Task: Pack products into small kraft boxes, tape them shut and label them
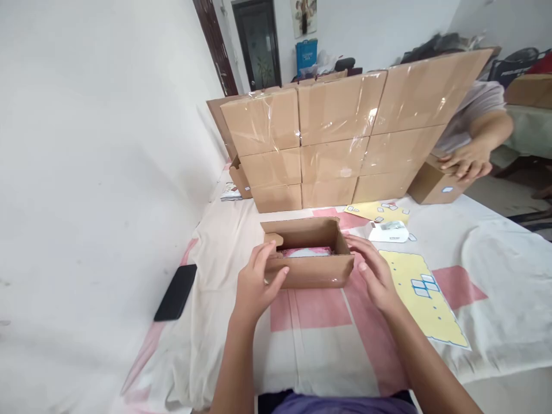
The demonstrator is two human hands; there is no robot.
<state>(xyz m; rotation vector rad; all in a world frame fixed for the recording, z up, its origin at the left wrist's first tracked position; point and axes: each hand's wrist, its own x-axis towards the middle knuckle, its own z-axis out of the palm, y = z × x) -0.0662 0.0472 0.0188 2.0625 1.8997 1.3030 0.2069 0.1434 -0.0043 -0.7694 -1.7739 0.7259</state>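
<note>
A small open cardboard box [309, 272] stands upright before me, its flaps raised. Inside lies a pink and white package [307, 252], partly hidden by the front wall. At the box's left end, my left hand [257, 279] has its fingers curled over the side flap and its thumb by the front panel. My right hand [376, 273] rests against the right end, fingertips at the upper corner and thumb near the front corner. Both hands hold the box between them.
A wall of taped cardboard boxes [334, 141] rises behind. A white label dispenser [387, 231] and yellow sticker sheet [425, 293] lie right. A black phone [175, 292] lies left by the wall. Across the table, another person's hand [468, 158] rests on a carton [435, 183].
</note>
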